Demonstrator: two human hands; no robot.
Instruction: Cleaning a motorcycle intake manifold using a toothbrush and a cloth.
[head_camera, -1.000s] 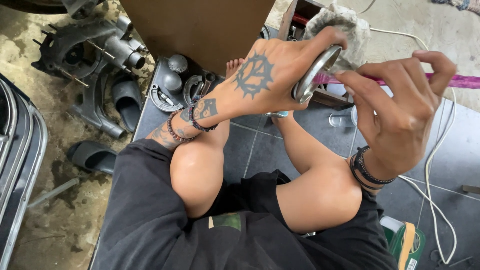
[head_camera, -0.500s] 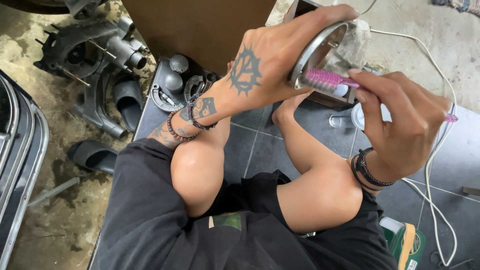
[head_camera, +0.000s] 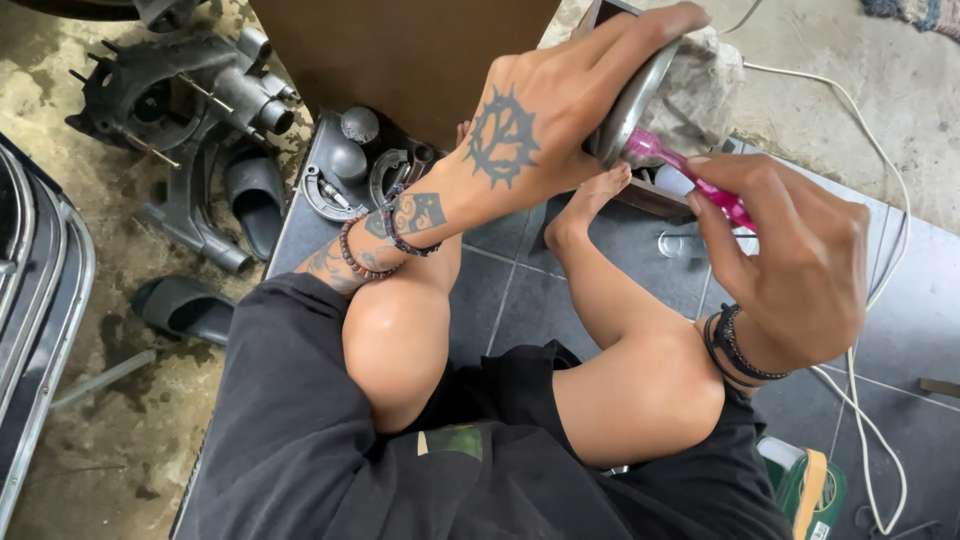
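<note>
My left hand (head_camera: 560, 110), tattooed on its back, grips a round shiny metal part (head_camera: 630, 105) by its rim and holds it up on edge in front of me. My right hand (head_camera: 800, 260) holds a pink toothbrush (head_camera: 690, 175) by the handle, with the brush head pressed against the metal part's inner face. A grey rag (head_camera: 705, 85) lies just behind the part. I sit with my knees up and my bare foot (head_camera: 590, 200) on dark floor tiles below the hands.
Grey metal engine parts (head_camera: 180, 100) and smaller round parts (head_camera: 350, 170) lie at the upper left beside two dark slippers (head_camera: 250, 200). A brown box (head_camera: 400, 50) stands ahead. A white cable (head_camera: 880, 270) runs along the right. A green can (head_camera: 810, 490) sits at the lower right.
My left hand has raised the metal part and turned it on edge. My right hand has closed in and brought the pink toothbrush against its inner face.
</note>
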